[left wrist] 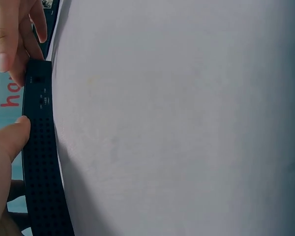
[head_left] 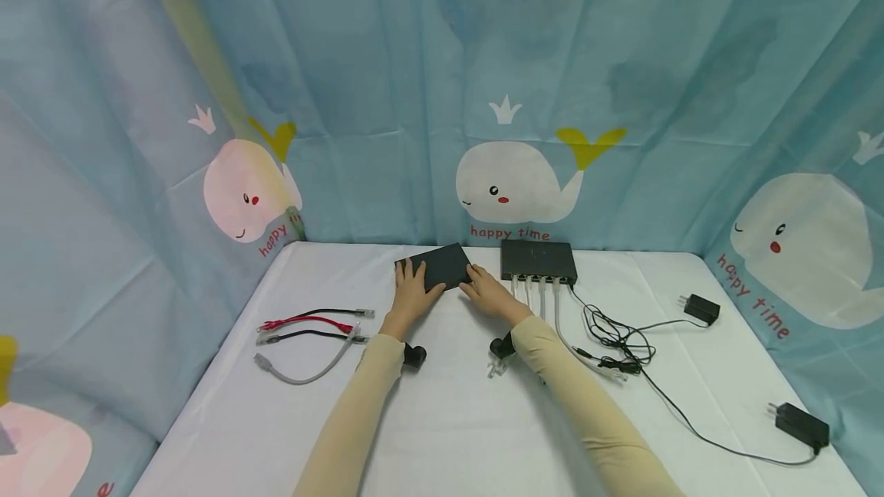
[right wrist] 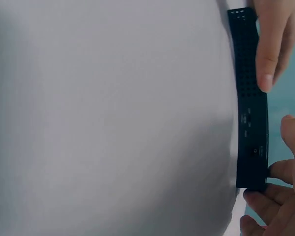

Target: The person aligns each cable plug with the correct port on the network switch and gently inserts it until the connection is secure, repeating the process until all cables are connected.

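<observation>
A flat black network switch (head_left: 442,265) lies turned at an angle near the table's back edge. My left hand (head_left: 410,296) grips its left part, fingers spread over the top and thumb at the near edge. In the left wrist view the switch's vented side (left wrist: 43,147) faces me, with a small round socket and tiny labels near one end. Fingertips of my right hand (head_left: 490,296) touch the right end. The right thumb (right wrist: 290,125) stands apart from the casing in the right wrist view.
To the right, a second black switch (head_left: 539,258) has several grey cables plugged in. Black power cords (head_left: 625,343) join two adapters, an upper one (head_left: 701,310) and a lower one (head_left: 801,425). Short cables (head_left: 311,322) in black, red and grey lie at left. A whale-print curtain (head_left: 387,98) hangs behind.
</observation>
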Demonstrator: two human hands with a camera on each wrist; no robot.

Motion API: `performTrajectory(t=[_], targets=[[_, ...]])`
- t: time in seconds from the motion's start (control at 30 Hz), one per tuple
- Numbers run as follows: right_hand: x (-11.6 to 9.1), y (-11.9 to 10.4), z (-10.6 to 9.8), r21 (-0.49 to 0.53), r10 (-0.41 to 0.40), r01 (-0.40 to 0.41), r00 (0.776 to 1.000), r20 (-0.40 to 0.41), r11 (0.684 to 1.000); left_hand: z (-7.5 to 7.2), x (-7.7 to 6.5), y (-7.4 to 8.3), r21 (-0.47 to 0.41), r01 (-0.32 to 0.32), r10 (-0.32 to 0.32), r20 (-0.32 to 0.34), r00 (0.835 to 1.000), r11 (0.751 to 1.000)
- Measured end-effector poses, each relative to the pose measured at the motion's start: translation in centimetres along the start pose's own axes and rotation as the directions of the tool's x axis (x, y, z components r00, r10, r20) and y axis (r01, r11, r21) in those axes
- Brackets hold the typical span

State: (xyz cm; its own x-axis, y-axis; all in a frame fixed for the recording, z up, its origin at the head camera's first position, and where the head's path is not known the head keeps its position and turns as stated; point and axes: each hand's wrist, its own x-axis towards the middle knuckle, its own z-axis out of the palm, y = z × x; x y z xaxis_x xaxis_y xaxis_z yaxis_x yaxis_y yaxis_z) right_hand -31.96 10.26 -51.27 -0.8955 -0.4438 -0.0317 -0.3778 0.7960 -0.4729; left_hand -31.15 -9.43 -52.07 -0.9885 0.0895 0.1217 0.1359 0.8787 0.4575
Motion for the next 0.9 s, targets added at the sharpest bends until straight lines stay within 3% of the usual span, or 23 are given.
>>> performTrajectory(t=[0.57, 0.67, 0.7, 0.9], targets=[[-1.0, -0.1, 0.6, 0.120, 0.001, 0.005, 0.999, -0.054, 0.993, -0.5, -1.0, -0.3, -0.047, -0.018, 0.019, 0.005, 1.000, 0.999], [-1.4, -0.2, 0.6, 0.120, -0.005, 0.012, 0.999, -0.054, 0.993, -0.3, -1.3, -0.7, -0.096, -0.024, 0.025, 0.010, 1.000, 0.995], [-1.5, -0.2, 0.6, 0.115, -0.007, 0.014, 0.998, -0.055, 0.993, 0.6, -0.9, -1.5, -0.099, -0.049, 0.048, -0.013, 0.999, 0.994], [-2.2, -0.6, 0.8, 0.080, -0.011, 0.017, 0.997, -0.075, 0.997, 0.5, -1.6, -1.4, -0.115, -0.050, 0.050, -0.001, 0.999, 0.992]])
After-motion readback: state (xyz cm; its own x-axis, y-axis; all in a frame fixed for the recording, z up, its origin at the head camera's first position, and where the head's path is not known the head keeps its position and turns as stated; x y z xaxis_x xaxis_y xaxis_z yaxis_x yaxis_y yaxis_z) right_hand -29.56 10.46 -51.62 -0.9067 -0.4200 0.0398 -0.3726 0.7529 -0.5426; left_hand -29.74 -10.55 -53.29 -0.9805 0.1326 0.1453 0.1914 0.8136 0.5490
